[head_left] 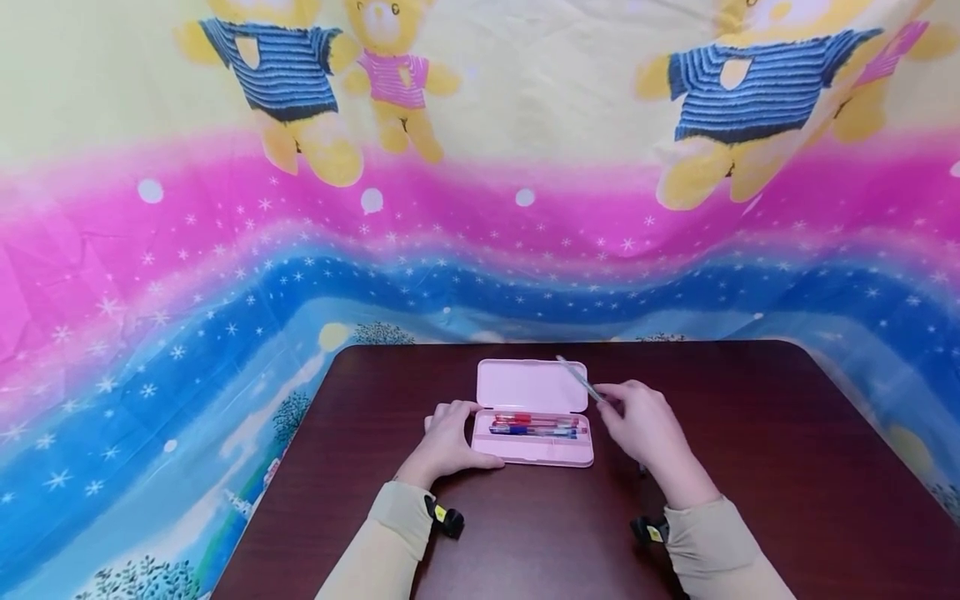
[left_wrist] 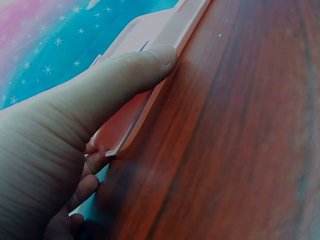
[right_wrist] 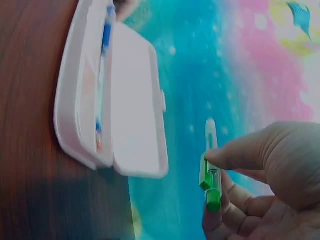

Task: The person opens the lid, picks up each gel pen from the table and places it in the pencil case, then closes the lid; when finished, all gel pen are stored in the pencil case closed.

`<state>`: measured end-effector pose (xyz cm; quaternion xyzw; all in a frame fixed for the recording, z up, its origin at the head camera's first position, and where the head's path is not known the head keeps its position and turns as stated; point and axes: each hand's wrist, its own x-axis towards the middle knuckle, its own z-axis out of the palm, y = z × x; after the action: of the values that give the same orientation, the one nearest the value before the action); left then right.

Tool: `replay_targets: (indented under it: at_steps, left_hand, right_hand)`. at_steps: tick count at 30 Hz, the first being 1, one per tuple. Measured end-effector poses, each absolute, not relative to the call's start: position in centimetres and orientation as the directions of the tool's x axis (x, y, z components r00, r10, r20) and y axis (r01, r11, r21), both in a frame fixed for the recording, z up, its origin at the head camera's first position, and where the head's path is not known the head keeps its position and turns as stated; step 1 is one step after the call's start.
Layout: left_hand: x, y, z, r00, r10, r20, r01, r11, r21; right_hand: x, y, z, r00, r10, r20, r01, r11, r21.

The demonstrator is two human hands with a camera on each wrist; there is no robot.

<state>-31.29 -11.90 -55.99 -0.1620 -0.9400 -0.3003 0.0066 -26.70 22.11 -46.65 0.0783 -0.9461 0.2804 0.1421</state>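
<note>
A pink pencil case (head_left: 532, 457) lies on the table with its lid (head_left: 525, 385) laid back. Inside it are several pens, a red pen (head_left: 513, 418) and a blue pen (head_left: 517, 430) among them. My left hand (head_left: 448, 442) grips the case's left end, thumb along the front edge and fingers at the far side. In the left wrist view that thumb lies on the rim. My right hand (head_left: 647, 421) pinches a slim pen (right_wrist: 212, 165) with a green clip and green end. It is held in the air, right of the case, its far end over the lid.
The dark brown table (head_left: 750, 433) carries the case near its far side. Behind the table hangs a cloth (head_left: 525, 275) printed with bears and snowflakes. Black straps with small devices (head_left: 447, 521) sit at both wrists.
</note>
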Motion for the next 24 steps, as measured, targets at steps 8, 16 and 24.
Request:
replay_targets:
  at_steps: [8,16,24]
  left_hand:
    - [-31.7,-12.0,-56.1,-0.946,0.3,0.118,0.314,0.772,0.553]
    - [-31.7,-11.6,-55.9,-0.942,0.315,0.115,0.325,0.774,0.543]
    - [-31.5,-11.8,-56.1,-0.946,0.305,0.112,0.316,0.783,0.536]
  right_hand:
    - [-28.9,18.1,-47.8,-0.929,-0.29,0.229,-0.366,0.807,-0.463]
    - [-30.2,17.2,-49.8,-0.886,-0.425,0.185,-0.464,0.81,-0.359]
    - [-30.9,16.6,-51.4,-0.816,-0.505,0.281,-0.573,0.769,-0.283]
